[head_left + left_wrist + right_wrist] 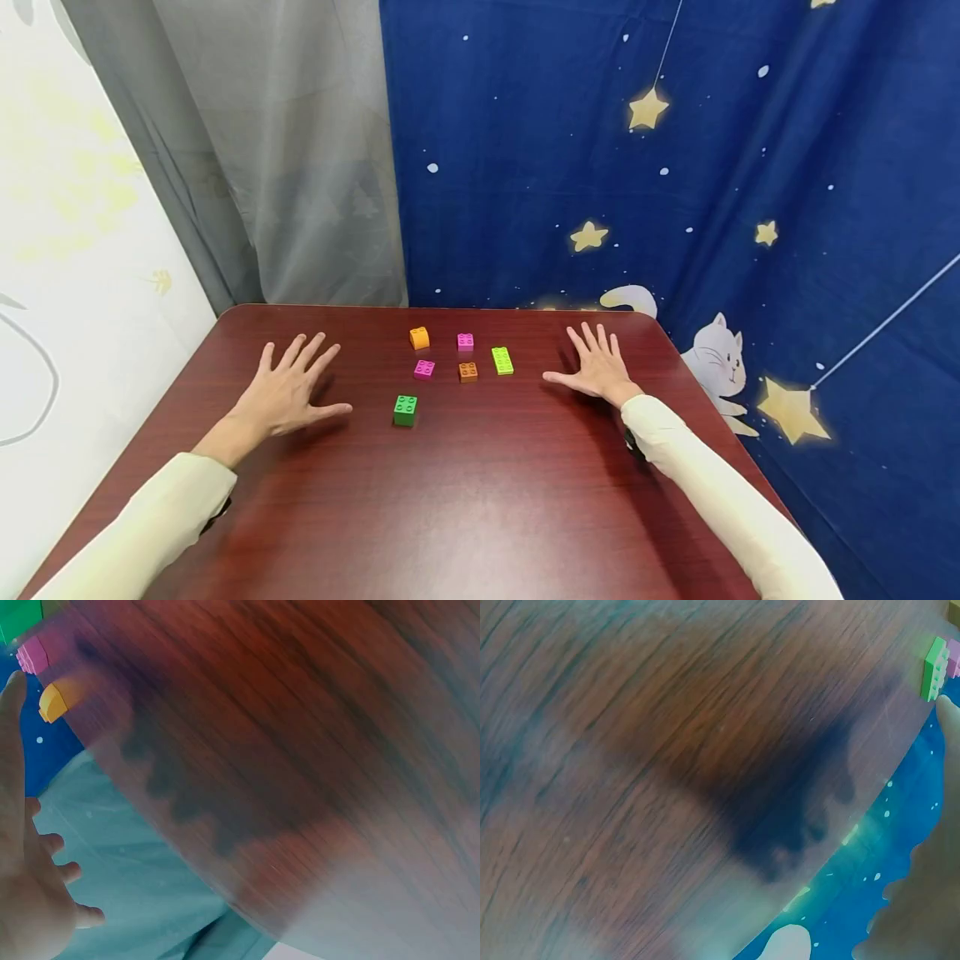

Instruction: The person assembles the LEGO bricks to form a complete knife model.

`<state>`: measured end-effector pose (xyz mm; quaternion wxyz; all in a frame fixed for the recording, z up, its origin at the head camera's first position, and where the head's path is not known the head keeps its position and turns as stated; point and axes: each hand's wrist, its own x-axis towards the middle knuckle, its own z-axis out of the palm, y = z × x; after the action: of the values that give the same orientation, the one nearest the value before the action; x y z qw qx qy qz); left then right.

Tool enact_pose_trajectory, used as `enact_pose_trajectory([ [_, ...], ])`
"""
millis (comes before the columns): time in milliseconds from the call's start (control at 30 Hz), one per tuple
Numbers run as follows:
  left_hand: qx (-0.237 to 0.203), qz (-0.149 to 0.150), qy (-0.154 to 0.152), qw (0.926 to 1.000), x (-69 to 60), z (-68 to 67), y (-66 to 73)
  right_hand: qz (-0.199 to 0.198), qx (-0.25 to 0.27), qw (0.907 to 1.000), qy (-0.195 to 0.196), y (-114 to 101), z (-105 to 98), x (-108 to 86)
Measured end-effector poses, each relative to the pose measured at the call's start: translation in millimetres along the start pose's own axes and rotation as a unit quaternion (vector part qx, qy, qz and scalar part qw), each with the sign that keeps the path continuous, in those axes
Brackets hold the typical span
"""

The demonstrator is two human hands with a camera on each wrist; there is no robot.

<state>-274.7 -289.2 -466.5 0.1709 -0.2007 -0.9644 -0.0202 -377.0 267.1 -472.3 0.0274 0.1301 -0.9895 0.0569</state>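
Several toy building bricks lie between my hands in the head view. My left hand [283, 390], fingers spread and holding nothing, is to their left; a green brick [405, 411] is the closest to its thumb. On the other side my right hand [596, 368] is also spread with nothing in it, and a flat lime brick [502, 361] lies nearest its thumb. Between them are an orange curved-top brick [419, 337], two magenta bricks [465, 342] [424, 369] and a brown-orange brick [468, 372]. Shadows fall on the table beneath both hands.
The bricks are on a dark red wood-grain table [450, 517] with rounded far corners. Behind it hang a grey curtain [322, 167] and a blue star-patterned curtain [525, 150]. A white patterned surface [82, 292] stands along the left.
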Motion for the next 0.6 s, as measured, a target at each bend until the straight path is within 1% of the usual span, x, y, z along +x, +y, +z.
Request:
enact_pose_trajectory([
  [133, -0.002, 0.002, -0.009, 1.0000, 3.0, 2.1, 6.4, -0.006, -0.001, 1.0000, 0.001, -6, 0, 1.2],
  [367, -0.013, 0.019, -0.005, 0.9997, 7.1, 0.7, 21.5, -0.015, 0.003, 0.9999, 0.001, -14, 4, 4.3],
  [600, -0.012, 0.029, -0.027, 0.9991, 12.4, 0.7, 35.4, -0.026, 0.013, 0.9995, 0.010, -26, 7, 5.6],
])
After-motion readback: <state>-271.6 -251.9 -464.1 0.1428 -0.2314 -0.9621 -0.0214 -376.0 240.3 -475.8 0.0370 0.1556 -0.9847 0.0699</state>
